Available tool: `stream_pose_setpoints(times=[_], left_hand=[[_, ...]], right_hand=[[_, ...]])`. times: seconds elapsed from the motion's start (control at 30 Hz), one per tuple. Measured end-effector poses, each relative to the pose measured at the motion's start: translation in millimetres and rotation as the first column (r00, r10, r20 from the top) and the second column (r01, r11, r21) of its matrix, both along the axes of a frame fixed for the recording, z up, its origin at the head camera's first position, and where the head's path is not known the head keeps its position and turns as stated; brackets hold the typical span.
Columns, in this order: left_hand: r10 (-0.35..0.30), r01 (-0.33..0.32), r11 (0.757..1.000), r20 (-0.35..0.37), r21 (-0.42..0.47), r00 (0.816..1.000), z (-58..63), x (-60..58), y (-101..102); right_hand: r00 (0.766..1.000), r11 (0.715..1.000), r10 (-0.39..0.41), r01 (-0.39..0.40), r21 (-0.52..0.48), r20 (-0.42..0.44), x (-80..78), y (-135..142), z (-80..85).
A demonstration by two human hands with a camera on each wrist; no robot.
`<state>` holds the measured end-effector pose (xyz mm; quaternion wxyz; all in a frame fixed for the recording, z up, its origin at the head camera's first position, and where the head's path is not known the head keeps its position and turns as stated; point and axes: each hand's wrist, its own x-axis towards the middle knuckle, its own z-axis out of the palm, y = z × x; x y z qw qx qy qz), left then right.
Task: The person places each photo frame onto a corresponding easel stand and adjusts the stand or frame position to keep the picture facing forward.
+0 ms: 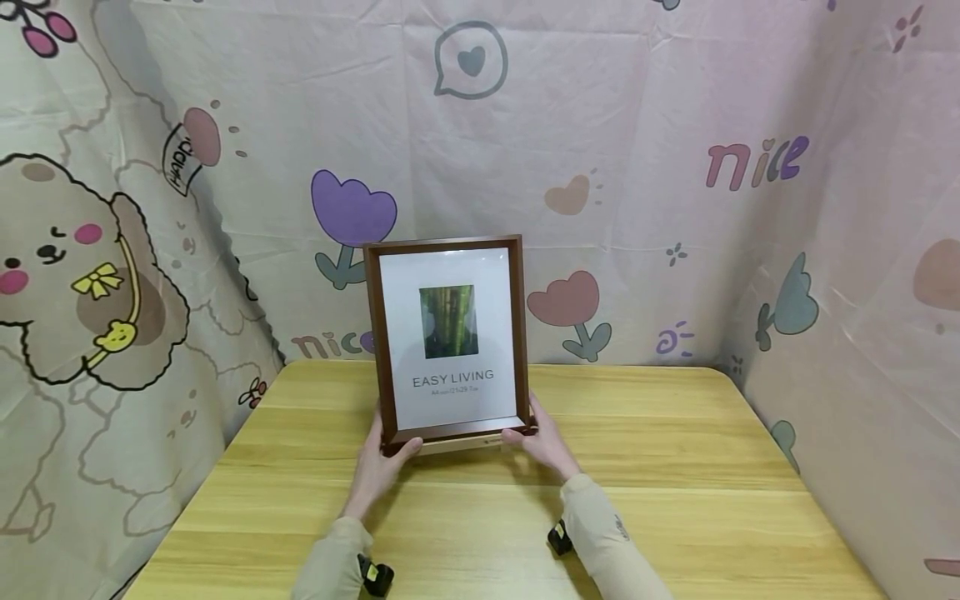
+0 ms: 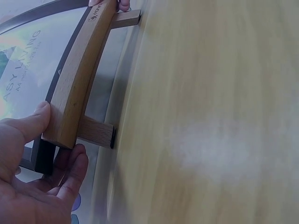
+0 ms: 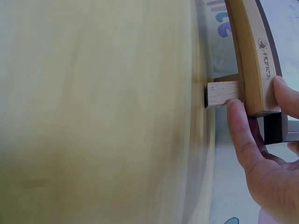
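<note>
A brown picture frame (image 1: 453, 400) with a white sheet reading "EASY LIVING" leans back slightly on a light wooden stand (image 1: 463, 445). The stand has a front bar (image 2: 74, 93) and short legs (image 2: 97, 130). My left hand (image 1: 377, 468) grips the bar's left end, thumb on the front and fingers curled underneath. At the other end, my right hand (image 1: 546, 443) holds the bar with its thumb in front. Its index fingertip touches a leg (image 3: 223, 93) in the right wrist view. Whether the legs touch the table is unclear.
The wooden table (image 1: 660, 467) reaches out on both sides of the stand. A patterned cloth (image 1: 637, 108) hangs behind the table and along both sides. Small black devices (image 1: 375, 575) sit at both wrists.
</note>
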<state>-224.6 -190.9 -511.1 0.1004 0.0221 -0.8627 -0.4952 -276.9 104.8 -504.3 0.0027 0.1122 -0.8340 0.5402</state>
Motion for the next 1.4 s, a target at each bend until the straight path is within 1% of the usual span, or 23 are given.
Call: stream_pose_setpoints(times=[0.23, 0.5, 0.77, 0.97, 1.13, 1.4], left_hand=[[-0.015, 0.015, 1.0, 0.01, 0.008, 1.0, 2.0, -1.4, 4.6], [-0.025, 0.024, 0.999, 0.018, 0.026, 1.0, 0.5, -5.4, 9.9], [-0.042, 0.041, 0.998, 0.016, 0.036, 0.999, -0.5, -9.4, 14.0], [-0.063, 0.062, 0.997, 0.005, 0.054, 0.998, -1.2, -11.5, 19.6], [-0.076, 0.076, 0.995, 0.004, 0.068, 0.997, -0.8, -13.5, 24.2], [-0.081, 0.08, 0.994, 0.004, 0.08, 0.997, 0.4, -15.9, 29.2]], right_hand=[[1.0, 1.0, 0.001, -0.001, 0.002, 0.005, 0.4, 4.9, -1.7], [1.0, 0.999, -0.019, 0.019, 0.028, -0.001, 2.5, 10.4, -1.7], [0.999, 0.999, -0.036, 0.035, 0.024, 0.012, 3.8, 16.2, -2.8], [0.999, 0.999, -0.046, 0.046, 0.018, -0.005, 2.8, 21.9, -5.1], [0.999, 0.999, -0.052, 0.052, 0.011, 0.008, 4.9, 26.2, -5.2], [0.997, 0.997, -0.076, 0.075, 0.034, 0.012, 7.2, 31.3, -4.0]])
